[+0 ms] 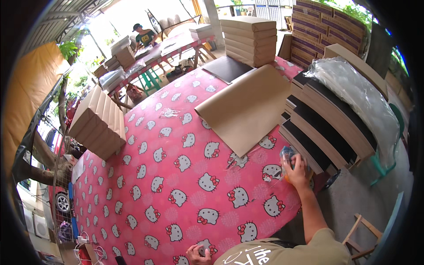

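My right hand [297, 168] reaches to the table's right edge, its fingers curled over a bluish, roundish thing [288, 153] that looks like a tape dispenser. Some crumpled clear plastic lies beside it. At the near edge of the table, my left hand [197, 255] is closed around a small dark thing [202, 251], too hidden to name. A large sheet of brown paper [247, 108] lies across the far right of the pink cat-print tablecloth [190, 172]. Right of the paper stand stacks of black-topped boards [329, 119], partly under clear plastic wrap [353, 84].
Wrapped brown packages are stacked at the left edge [99, 123] and far end [248, 42]. A dark flat board [229, 69] lies near the far stack. Cartons [327, 31] are piled behind. Another person [145, 37] sits at a farther table. A wooden stool [362, 234] stands at lower right.
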The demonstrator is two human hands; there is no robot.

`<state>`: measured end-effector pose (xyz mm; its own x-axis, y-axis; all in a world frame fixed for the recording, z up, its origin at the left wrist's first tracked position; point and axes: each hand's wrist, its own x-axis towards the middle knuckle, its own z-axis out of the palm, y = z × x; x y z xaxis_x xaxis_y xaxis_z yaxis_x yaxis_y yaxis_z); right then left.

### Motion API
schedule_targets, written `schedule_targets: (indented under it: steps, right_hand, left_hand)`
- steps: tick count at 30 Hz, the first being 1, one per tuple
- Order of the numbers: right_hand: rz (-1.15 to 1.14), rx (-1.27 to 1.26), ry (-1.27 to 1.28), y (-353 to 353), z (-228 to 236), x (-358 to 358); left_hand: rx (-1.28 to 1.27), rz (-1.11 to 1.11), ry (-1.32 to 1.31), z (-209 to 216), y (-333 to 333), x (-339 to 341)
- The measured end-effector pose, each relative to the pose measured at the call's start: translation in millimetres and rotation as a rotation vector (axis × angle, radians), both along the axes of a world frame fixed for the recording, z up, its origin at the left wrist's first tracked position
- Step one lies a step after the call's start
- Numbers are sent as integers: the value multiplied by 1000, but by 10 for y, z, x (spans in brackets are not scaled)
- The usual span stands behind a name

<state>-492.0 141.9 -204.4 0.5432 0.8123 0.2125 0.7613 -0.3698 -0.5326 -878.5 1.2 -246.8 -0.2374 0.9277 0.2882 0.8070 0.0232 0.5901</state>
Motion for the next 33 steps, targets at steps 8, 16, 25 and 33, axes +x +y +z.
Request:
schedule_targets:
  steps: [8, 16, 25, 33]
  right_hand:
    - [118, -132, -26, -244, -505, -21]
    - [449, 424, -286, 1591, -444, -56]
    - [480, 656, -307, 1906, -518, -949]
    - [1281, -24, 717, -326, -744, -2819]
  left_hand:
    - [-12, -23, -7, -93, -28, -168]
    - [2, -39, -36, -464, -94, -426]
    - [106, 19, -72, -580, -276, -380]
    - [162, 109, -141, -760, -354, -512]
